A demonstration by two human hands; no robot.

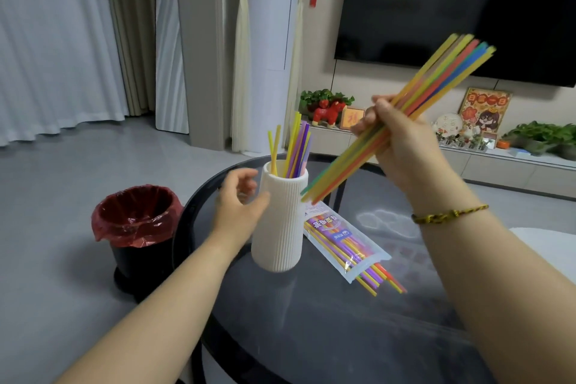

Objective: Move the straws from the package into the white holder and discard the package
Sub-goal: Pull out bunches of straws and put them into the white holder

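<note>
A ribbed white holder [279, 227] stands upright on the dark glass table [327, 321], with several yellow and purple straws [296, 146] inside. My left hand [238, 203] is open, fingers apart, just left of the holder's rim. My right hand [402, 146] is shut on a bundle of coloured straws [436, 84], held slanted above the table, lower ends close to the holder's right rim. The clear package [339, 237] lies flat to the right of the holder, several straws poking out of its open near end.
A black bin with a red liner [137, 221] stands on the floor left of the table. A low cabinet with plants and ornaments [467, 134] runs along the far wall under a dark TV [436, 3]. Curtains hang at the left.
</note>
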